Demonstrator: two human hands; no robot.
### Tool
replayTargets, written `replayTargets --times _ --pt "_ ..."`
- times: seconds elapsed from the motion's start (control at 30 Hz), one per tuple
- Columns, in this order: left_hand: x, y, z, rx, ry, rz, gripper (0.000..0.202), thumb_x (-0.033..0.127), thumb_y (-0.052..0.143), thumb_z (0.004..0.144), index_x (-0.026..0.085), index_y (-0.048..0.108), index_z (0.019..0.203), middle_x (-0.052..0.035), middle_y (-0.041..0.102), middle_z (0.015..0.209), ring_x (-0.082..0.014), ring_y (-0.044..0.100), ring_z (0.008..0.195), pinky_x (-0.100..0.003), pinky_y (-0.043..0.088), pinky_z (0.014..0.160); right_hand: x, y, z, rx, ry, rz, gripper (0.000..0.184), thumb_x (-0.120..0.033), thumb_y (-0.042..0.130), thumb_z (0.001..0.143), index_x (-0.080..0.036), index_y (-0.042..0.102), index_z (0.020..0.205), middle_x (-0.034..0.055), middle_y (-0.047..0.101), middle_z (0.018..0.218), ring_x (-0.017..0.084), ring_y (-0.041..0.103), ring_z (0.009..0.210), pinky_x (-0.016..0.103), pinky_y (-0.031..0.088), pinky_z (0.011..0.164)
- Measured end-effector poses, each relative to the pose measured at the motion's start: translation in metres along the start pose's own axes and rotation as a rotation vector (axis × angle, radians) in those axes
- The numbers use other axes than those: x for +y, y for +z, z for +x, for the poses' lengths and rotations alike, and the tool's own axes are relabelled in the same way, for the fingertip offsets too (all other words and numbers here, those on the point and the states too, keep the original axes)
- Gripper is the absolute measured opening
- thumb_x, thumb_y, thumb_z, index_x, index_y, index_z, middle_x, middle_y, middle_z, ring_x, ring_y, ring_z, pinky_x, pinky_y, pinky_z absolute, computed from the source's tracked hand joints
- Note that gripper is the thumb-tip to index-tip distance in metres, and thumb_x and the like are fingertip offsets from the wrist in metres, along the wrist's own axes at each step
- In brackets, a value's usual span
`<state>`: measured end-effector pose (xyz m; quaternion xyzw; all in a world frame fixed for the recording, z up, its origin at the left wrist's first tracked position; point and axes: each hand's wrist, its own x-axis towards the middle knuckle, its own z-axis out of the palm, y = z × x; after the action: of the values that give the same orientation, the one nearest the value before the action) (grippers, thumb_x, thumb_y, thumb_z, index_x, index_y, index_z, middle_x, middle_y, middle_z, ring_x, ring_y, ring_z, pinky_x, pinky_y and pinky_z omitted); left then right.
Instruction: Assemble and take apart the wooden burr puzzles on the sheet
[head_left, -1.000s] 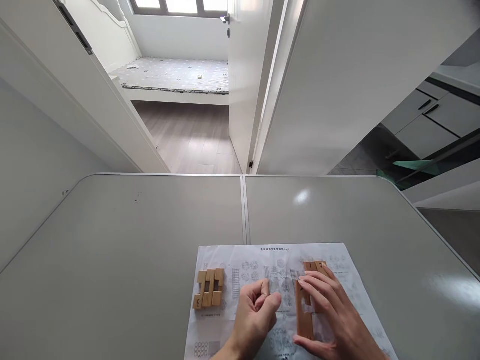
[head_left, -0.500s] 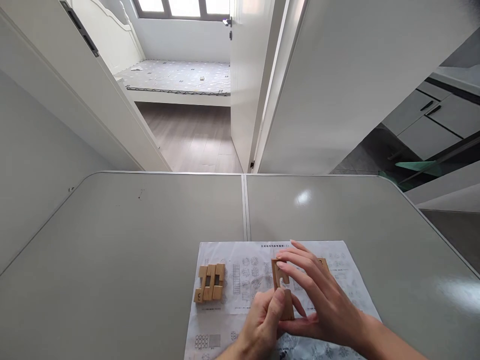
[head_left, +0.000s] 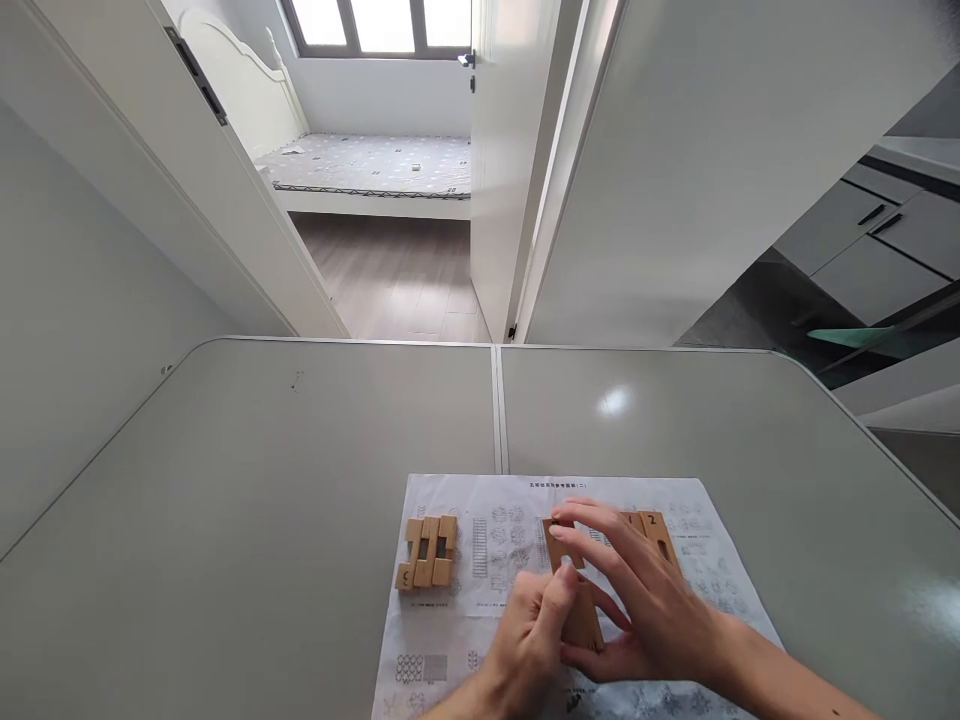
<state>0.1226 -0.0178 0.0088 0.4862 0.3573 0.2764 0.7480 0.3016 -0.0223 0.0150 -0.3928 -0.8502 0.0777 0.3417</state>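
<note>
A notched wooden puzzle piece stands on edge above the printed instruction sheet, held between both hands. My right hand wraps it from the right, fingers curled over its top and thumb under its near end. My left hand pinches its near left side. Two more wooden pieces, one marked 2, lie on the sheet just behind my right hand. A group of three notched pieces lies side by side on the sheet's left part, apart from both hands.
The sheet lies near the front of a grey table with a seam down its middle. Beyond the far edge an open door leads to a room with a bed. Dark cabinets stand at the right.
My right hand lifted a wooden piece off the sheet's right part and brought it leftward; my left hand opened from a loose fist and closed on it. The camera view shifted slightly.
</note>
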Motion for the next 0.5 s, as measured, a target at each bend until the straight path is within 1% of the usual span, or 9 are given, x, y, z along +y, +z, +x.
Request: replayTargets --times 0.1,0.17,0.27,0.33,0.4,0.5 --pt "-0.005 0.001 0.001 0.014 -0.002 -0.026 0.075 0.086 0.048 0.094 0.015 0.064 0.075 0.004 0.038 0.06 -0.0113 0.03 0.057 -0.026 0.027 0.055 0.003 0.006 -0.007 -0.004 0.007 0.041 0.082 -0.041 0.076 0.087 -0.014 0.041 0.156 0.0234 0.057 0.141 0.04 0.062 0.133 0.055 0.06 0.105" --pt "-0.007 0.001 0.002 0.029 0.018 -0.001 0.071 0.083 0.049 0.095 0.016 0.062 0.078 0.0049 0.036 0.062 -0.0114 0.03 0.058 -0.026 0.028 0.056 0.005 0.009 -0.012 -0.008 0.015 0.067 0.082 -0.04 0.075 0.087 -0.015 0.04 0.157 0.0229 0.057 0.142 0.04 0.062 0.133 0.054 0.06 0.104" --pt "-0.008 0.002 0.002 0.02 0.053 0.044 0.066 0.076 0.047 0.1 0.016 0.063 0.08 0.0033 0.042 0.065 -0.0124 0.034 0.061 -0.026 0.033 0.06 0.01 0.01 -0.018 -0.027 0.003 0.084 0.082 -0.041 0.074 0.088 -0.015 0.039 0.157 0.0226 0.054 0.145 0.038 0.061 0.135 0.051 0.06 0.105" --pt "-0.008 0.004 0.002 0.016 0.061 0.049 0.064 0.074 0.047 0.101 0.016 0.065 0.082 0.0009 0.049 0.069 -0.0131 0.04 0.062 -0.027 0.035 0.06 0.014 0.007 -0.021 -0.054 -0.013 0.08 0.084 -0.042 0.073 0.088 -0.015 0.037 0.16 0.022 0.053 0.148 0.037 0.06 0.138 0.049 0.059 0.107" --pt "-0.008 0.005 0.001 0.032 0.049 0.029 0.062 0.073 0.047 0.101 0.015 0.067 0.086 -0.0001 0.052 0.071 -0.0134 0.043 0.062 -0.026 0.035 0.059 0.019 0.001 -0.024 -0.08 -0.019 0.053 0.088 -0.042 0.071 0.089 -0.015 0.032 0.163 0.0219 0.053 0.152 0.036 0.058 0.141 0.049 0.057 0.11" --pt "-0.009 0.008 0.0 0.059 -0.009 -0.054 0.061 0.074 0.05 0.099 0.016 0.065 0.095 0.0041 0.045 0.066 -0.0109 0.038 0.055 -0.024 0.031 0.052 0.033 -0.013 -0.035 -0.116 0.007 -0.021 0.089 -0.038 0.071 0.092 -0.016 0.028 0.167 0.0223 0.051 0.157 0.037 0.056 0.145 0.05 0.056 0.112"
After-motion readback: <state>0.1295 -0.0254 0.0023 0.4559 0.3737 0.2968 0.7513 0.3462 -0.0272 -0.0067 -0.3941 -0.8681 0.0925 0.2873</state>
